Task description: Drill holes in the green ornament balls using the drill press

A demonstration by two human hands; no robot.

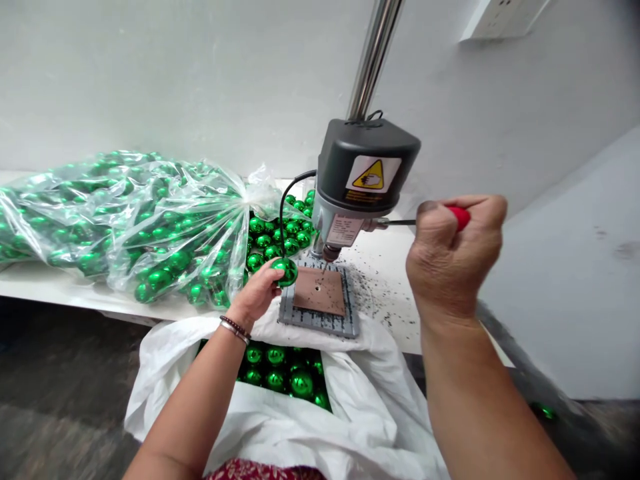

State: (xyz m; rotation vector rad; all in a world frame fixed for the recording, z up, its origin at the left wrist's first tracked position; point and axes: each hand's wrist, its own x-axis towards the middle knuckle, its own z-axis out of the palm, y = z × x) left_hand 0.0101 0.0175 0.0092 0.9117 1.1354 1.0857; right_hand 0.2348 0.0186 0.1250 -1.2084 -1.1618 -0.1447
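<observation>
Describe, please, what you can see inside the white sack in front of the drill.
Shiny green balls show in the open mouth of the white sack. Its folds and the uppermost balls cover whatever lies deeper.

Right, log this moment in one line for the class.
left hand: holds green ball | right hand: grips red knob | drill chuck: above brown board

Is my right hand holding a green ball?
No, the right hand grips a red knob; the left hand holds a green ball.

Bag w/ balls on tbl, L of drill press; sack in front.
</observation>
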